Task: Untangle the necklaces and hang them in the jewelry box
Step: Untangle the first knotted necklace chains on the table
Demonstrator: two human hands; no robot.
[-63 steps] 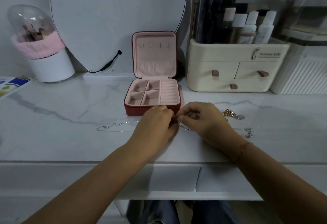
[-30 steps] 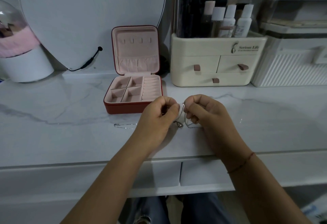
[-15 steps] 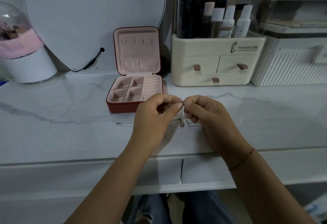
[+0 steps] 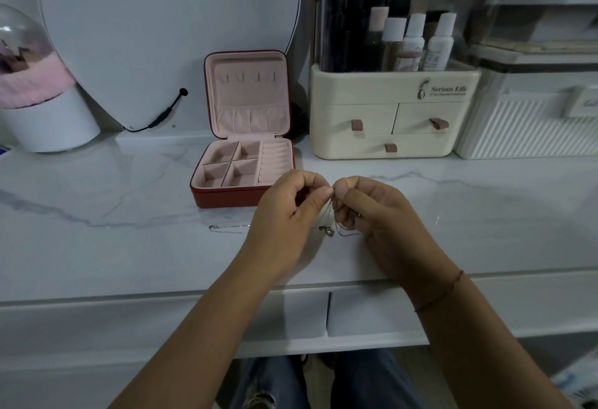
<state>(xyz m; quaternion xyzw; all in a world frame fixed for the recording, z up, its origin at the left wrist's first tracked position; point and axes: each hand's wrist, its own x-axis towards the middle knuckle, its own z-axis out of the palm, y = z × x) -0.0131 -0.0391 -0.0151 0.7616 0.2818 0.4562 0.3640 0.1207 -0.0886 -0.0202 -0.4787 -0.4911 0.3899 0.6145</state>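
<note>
— Since a moment ago, both your hands rose; the necklace (image 4: 329, 221) hangs between them near the jewelry box (image 4: 241, 179).

— Left hand (image 4: 288, 214) and right hand (image 4: 372, 214) pinch it. You're untangling; next, its lid hooks (image 4: 247, 78).

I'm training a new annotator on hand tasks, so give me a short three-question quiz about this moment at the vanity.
1. True or false: the red jewelry box with pink lining stands open, and no chain hangs on the hooks in its lid.
2. What do the left hand and right hand pinch between them? A) a white bottle B) a thin silver necklace chain C) a drawer tab
3. Fill in: a loose stretch of chain lies on the white marble tabletop to the ____ of the left hand.

Key: 1 true; 2 B; 3 left.
</note>
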